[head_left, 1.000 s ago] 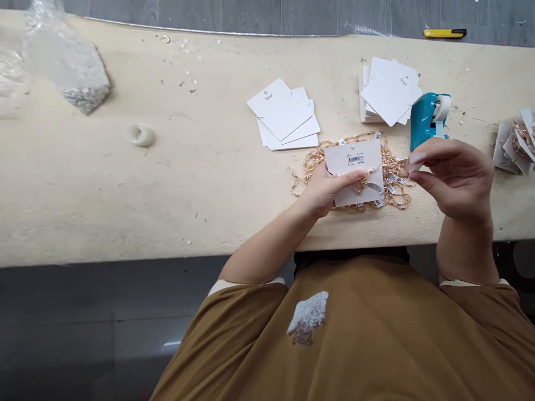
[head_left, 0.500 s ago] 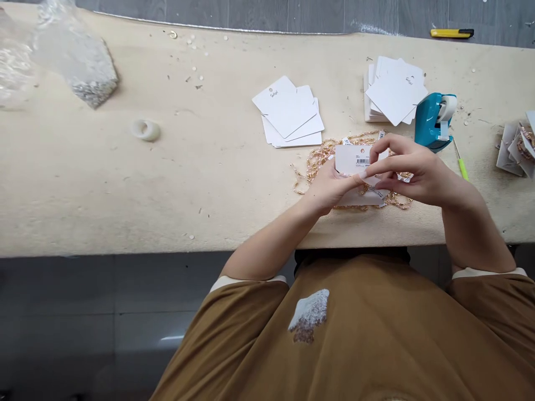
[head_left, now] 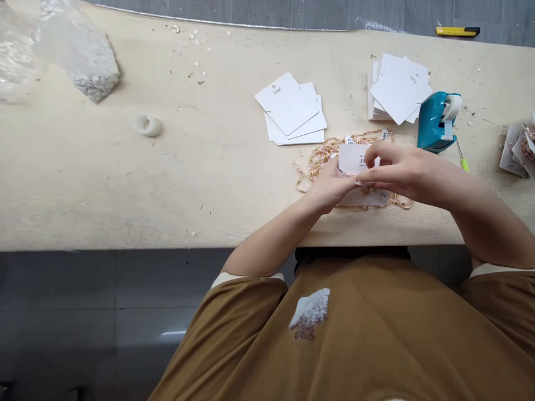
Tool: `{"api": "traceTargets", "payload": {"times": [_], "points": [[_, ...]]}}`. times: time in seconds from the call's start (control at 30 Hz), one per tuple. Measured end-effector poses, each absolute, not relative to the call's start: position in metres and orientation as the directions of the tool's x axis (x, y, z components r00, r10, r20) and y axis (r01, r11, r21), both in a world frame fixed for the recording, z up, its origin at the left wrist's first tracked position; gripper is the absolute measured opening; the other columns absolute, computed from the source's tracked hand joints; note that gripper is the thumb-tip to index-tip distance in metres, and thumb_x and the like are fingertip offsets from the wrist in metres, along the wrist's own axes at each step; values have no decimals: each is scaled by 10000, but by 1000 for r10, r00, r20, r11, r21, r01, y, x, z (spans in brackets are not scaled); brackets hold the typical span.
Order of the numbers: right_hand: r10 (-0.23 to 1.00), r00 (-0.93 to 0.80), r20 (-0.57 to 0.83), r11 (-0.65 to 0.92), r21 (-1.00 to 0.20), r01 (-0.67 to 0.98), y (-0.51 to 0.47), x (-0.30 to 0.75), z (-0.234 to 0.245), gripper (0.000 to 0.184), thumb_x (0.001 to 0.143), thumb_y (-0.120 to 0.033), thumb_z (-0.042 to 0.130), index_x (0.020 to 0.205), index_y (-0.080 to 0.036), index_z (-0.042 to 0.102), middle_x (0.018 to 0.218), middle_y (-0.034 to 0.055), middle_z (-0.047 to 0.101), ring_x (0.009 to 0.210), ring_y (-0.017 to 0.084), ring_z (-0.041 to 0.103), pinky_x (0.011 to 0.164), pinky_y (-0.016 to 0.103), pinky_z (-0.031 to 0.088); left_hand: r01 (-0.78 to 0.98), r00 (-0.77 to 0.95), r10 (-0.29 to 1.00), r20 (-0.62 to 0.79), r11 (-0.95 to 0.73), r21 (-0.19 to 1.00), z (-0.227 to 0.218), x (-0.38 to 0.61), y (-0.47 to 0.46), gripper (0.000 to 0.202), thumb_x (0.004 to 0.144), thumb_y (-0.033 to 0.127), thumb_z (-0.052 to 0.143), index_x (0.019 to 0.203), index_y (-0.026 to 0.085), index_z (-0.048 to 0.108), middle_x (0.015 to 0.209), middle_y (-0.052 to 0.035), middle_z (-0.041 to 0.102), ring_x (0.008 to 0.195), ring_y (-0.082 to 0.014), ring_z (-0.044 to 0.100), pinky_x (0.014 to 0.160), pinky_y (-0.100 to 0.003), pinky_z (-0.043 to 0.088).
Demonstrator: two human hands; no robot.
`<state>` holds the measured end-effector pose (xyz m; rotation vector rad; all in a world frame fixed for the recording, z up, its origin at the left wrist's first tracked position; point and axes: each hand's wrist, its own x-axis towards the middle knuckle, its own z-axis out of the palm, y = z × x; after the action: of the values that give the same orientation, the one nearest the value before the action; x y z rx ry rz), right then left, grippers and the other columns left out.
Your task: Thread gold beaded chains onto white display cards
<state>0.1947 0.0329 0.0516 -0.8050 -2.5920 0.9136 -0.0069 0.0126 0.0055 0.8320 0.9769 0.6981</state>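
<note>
A white jewelry card (head_left: 350,159) with a printed barcode is gripped in my left hand (head_left: 328,186), its thumb along the lower edge. My right hand (head_left: 393,167) reaches over the card from the right, fingers bent and fingertips together at the card's lower part. Whatever those fingertips pinch is too small to make out. Under and around both hands lies a heap of gold and pink beaded chains (head_left: 320,159) with small white tags. Another white card (head_left: 363,197) lies below the held one, partly covered by a bit of chain.
Two stacks of white cards, a left stack (head_left: 288,108) and a right stack (head_left: 399,89), lie beyond the chains. A teal tape dispenser (head_left: 430,122) stands at right, near a green-handled tool (head_left: 465,164) and carded jewelry (head_left: 514,150). Farther off are a tape roll (head_left: 149,126), plastic bag (head_left: 94,67) and yellow cutter (head_left: 457,32).
My right hand has turned and drawn its fingers in toward the card's lower edge, and its forearm has swung outward to the right. My left hand keeps its hold on the card.
</note>
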Motion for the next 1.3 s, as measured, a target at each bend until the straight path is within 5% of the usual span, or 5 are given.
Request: {"api": "traceTargets", "payload": {"times": [0.5,0.7,0.83,1.0,1.3], "points": [[673,-700,238,732,-347,586,28,194,42,206,998,-421,562,1033,-219,550,918,49,577,677,123,402,589,300,199,-208,399,826,-398,504,838,2,-8,11,563,606,536,941,950,165,694,915,-64,772,819,-165,712,758,-281,581],[867,-389,311,490,-674,554,27,205,23,520,763,-623,816,997,-234,561,966,42,605,663,101,406,595,297,337,-279,348,819,-456,555,784,3,-8,12,603,566,453,972,1031,180,702,1025,-80,795,910,-231,755,796,-342,633],[975,-216,52,111,-958,266,14,201,9,586,690,-513,901,1062,-225,550,984,9,626,676,85,557,563,250,461,-279,323,806,-496,582,764,5,-7,13,641,569,438,960,1084,190,670,1083,-86,789,971,-266,759,843,-397,643],[957,-256,-137,-146,-989,-18,0,183,-1,488,819,-497,805,1176,-226,610,1037,42,735,916,145,713,802,284,619,-275,305,825,-476,555,785,6,-6,11,606,550,456,970,1023,185,707,1050,-76,795,966,-245,747,831,-358,634],[976,-180,-122,-154,-973,-174,-4,166,-8,353,781,-401,854,1065,-244,714,1080,12,765,989,136,732,899,296,638,-313,330,831,-449,545,778,0,-8,9,628,566,505,967,1068,209,732,1112,-77,781,1041,-257,737,900,-379,629]]}}
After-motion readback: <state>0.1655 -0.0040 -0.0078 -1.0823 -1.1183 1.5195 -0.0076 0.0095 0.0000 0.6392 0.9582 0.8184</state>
